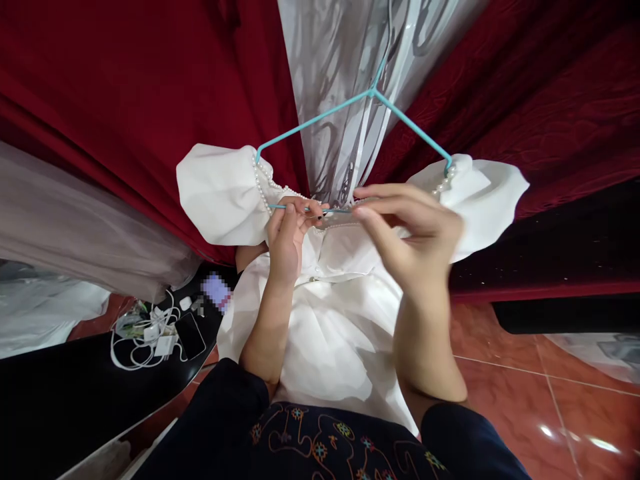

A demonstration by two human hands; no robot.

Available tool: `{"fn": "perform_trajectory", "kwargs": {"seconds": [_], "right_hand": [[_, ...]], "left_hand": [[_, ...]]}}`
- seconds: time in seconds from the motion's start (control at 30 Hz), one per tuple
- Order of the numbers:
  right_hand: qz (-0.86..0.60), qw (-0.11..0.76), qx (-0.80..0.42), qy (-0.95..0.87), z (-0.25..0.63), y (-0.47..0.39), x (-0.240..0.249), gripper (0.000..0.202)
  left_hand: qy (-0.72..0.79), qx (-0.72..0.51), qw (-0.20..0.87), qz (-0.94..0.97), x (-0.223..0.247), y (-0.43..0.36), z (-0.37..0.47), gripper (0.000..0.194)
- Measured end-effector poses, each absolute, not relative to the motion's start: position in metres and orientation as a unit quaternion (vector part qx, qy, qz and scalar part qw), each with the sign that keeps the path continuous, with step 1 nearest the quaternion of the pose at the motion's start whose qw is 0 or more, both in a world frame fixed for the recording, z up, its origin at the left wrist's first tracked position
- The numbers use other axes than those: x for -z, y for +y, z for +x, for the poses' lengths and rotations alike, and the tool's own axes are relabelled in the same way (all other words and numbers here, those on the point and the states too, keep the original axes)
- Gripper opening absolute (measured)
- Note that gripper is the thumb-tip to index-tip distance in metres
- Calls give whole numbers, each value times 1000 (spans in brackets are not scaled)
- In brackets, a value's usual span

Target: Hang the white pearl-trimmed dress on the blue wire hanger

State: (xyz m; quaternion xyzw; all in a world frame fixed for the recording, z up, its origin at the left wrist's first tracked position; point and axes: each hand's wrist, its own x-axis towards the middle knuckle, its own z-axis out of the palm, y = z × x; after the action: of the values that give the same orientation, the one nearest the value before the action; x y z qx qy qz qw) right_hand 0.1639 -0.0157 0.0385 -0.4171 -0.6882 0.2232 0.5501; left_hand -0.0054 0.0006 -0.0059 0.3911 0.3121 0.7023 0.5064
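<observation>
A white dress [325, 327] with puffed sleeves and pearl beading along its neckline hangs upright on a light blue hanger [315, 124]. My left hand [289, 233] is at the neckline, its fingers closed around the hanger's lower bar near the beaded edge. To its right, my right hand [413, 230] is raised in front of the neckline. Its thumb and fingertips are drawn together in a pinch, and whatever lies between them is too small to make out. Part of the right shoulder beading is hidden behind that hand.
Dark red curtains [150, 87] and a sheer grey-white drape [330, 87] hang behind the dress. On a black table [65, 387] at lower left lie a phone [191, 337], tangled white cables [150, 340] and a blurred purple item [216, 291]. Reddish tiles [500, 373] cover the floor.
</observation>
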Motion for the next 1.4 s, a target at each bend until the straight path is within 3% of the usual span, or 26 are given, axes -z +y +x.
{"fn": "perform_trajectory", "kwargs": {"seconds": [0.2, 0.43, 0.53, 0.67, 0.73, 1.0, 1.2, 1.4], "right_hand": [[-463, 540, -223, -666, 136, 6, 8, 26], [-464, 583, -230, -626, 145, 3, 21, 24], [-452, 577, -259, -629, 150, 4, 19, 21], [-448, 574, -330, -601, 152, 1, 11, 24], [-446, 574, -372, -578, 151, -1, 5, 23], [-464, 538, -427, -559, 148, 0, -12, 26], [-467, 545, -395, -574, 151, 3, -13, 29], [-490, 547, -374, -566, 156, 12, -15, 22]], "left_hand": [[333, -656, 520, 434, 13, -1, -7, 29], [440, -445, 520, 581, 3, -27, -38, 39], [446, -458, 450, 624, -17, -46, -43, 32], [392, -663, 303, 561, -32, -50, -30, 17], [385, -704, 247, 544, -31, -42, -24, 18], [507, -631, -30, 586, -27, 0, -34, 39], [513, -655, 85, 547, -32, 18, -54, 32], [515, -666, 108, 528, -32, 23, -67, 21]]}}
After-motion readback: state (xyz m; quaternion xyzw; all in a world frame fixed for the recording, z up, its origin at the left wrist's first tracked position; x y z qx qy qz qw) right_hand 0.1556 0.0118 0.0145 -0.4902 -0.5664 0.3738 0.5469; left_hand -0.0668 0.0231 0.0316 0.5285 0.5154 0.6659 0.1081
